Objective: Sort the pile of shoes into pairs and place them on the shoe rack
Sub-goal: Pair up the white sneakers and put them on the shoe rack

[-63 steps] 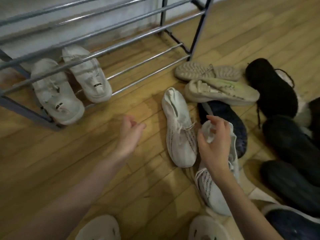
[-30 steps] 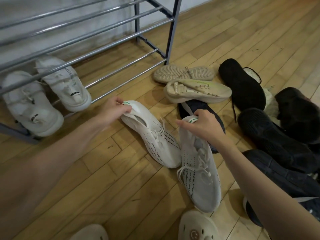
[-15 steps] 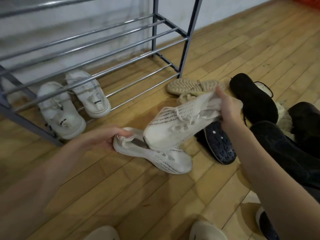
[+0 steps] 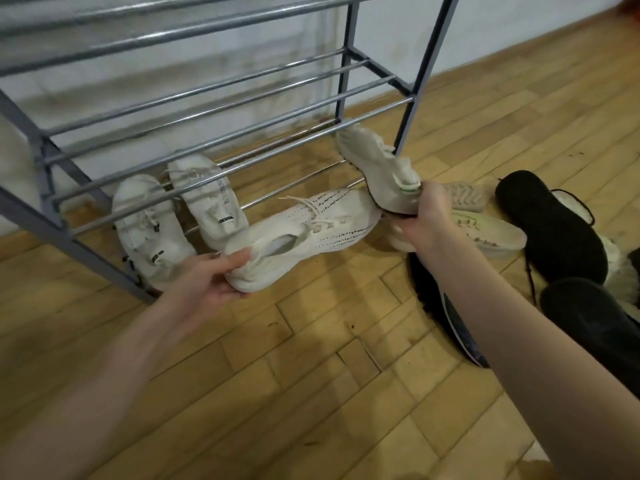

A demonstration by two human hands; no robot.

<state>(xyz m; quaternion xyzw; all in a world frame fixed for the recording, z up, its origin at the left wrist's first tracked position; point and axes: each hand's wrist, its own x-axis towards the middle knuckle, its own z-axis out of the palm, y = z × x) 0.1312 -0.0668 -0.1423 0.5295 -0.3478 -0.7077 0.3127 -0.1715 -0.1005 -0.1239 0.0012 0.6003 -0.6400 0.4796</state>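
Observation:
My left hand (image 4: 211,282) grips the heel of a white knit sneaker (image 4: 308,233) with black dotted lines, its toe pointing right toward the rack. My right hand (image 4: 424,216) grips the heel of the matching white sneaker (image 4: 375,166), held up with its toe at the lower rail of the grey metal shoe rack (image 4: 221,150). Two white lace-up sneakers (image 4: 152,233) (image 4: 211,199) sit side by side on the rack's bottom tier at the left.
Right of my right hand lie a beige shoe on its side (image 4: 467,197), a pale shoe with green trim (image 4: 485,233), a black sole-up shoe (image 4: 550,223) and more dark shoes (image 4: 595,317). Wooden floor (image 4: 311,375) spreads in front. A white wall stands behind the rack.
Both hands took the two white knit sneakers by the heels, lifted them off the floor and carried them toward the rack; the right one now reaches the lower rail.

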